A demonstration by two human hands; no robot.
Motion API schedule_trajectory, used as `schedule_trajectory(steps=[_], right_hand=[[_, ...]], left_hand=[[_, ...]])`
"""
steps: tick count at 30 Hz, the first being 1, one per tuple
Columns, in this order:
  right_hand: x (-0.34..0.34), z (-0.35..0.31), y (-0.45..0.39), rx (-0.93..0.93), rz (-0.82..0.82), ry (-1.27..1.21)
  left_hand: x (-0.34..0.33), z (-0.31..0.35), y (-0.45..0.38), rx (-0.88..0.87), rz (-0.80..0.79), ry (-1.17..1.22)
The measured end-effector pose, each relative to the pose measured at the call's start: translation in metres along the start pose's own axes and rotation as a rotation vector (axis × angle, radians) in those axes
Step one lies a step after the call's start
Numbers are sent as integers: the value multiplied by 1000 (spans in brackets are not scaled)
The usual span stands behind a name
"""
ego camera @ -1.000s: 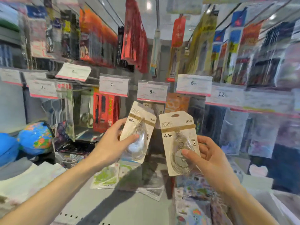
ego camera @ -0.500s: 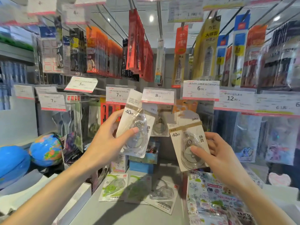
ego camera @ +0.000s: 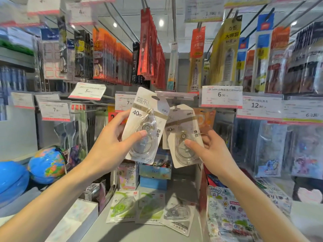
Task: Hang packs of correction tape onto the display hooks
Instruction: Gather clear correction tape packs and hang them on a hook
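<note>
Two packs of correction tape are being held up side by side before a wall of stationery hooks, each a pale card marked "40m" with a clear teardrop dispenser under a plastic blister. The left pack [ego camera: 146,126] is tilting to the right, its punched top reaching the clear tag holder at the end of a display hook [ego camera: 176,95], though whether the hole is on the hook cannot be told. The left hand [ego camera: 111,145] is gripping this pack, thumb pressing on the blister and fingers curling behind the card. Just beside it and slightly lower, the right pack [ego camera: 183,135] is being pinched by the right hand [ego camera: 213,151], thumb on the blister front and fingers wrapping round the card's right edge; its upper left corner is sitting behind the left pack. Price tags reading 7.90 [ego camera: 125,102] and 6.00 [ego camera: 221,96] are flanking the hook. Below the hands, three more tape packs [ego camera: 151,207] are lying flat on the grey shelf [ego camera: 111,229], near a sheet of stickers [ego camera: 227,215] at right. A blue globe [ego camera: 46,165] is sitting well off to the left.
</note>
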State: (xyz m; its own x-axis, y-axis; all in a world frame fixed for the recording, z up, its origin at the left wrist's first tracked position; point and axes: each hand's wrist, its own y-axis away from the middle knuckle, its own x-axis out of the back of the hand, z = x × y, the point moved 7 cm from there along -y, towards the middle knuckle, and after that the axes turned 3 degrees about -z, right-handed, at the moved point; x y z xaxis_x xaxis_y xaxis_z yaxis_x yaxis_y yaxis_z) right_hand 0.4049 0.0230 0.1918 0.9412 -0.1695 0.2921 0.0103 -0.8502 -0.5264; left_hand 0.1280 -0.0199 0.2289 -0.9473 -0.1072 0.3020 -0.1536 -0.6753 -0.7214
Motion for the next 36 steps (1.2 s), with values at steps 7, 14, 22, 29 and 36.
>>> schedule_trajectory(steps=[7,14,22,29,36], right_hand=[[-10,-2,-6,-31,41,-23],[-11,3,-6,-62,95,36],[-31,10,-22,27,115,81],[-49,30,-49,-24,138,175],[-43,43,-54,-65,99,187]], left_hand=[[4,-2,1,14,-7,-15],[3,-12,2,42,-19,2],[-3,-35,2,83,22,-25],[-5,-41,2,102,43,-30],[-7,-43,4,127,40,-38]])
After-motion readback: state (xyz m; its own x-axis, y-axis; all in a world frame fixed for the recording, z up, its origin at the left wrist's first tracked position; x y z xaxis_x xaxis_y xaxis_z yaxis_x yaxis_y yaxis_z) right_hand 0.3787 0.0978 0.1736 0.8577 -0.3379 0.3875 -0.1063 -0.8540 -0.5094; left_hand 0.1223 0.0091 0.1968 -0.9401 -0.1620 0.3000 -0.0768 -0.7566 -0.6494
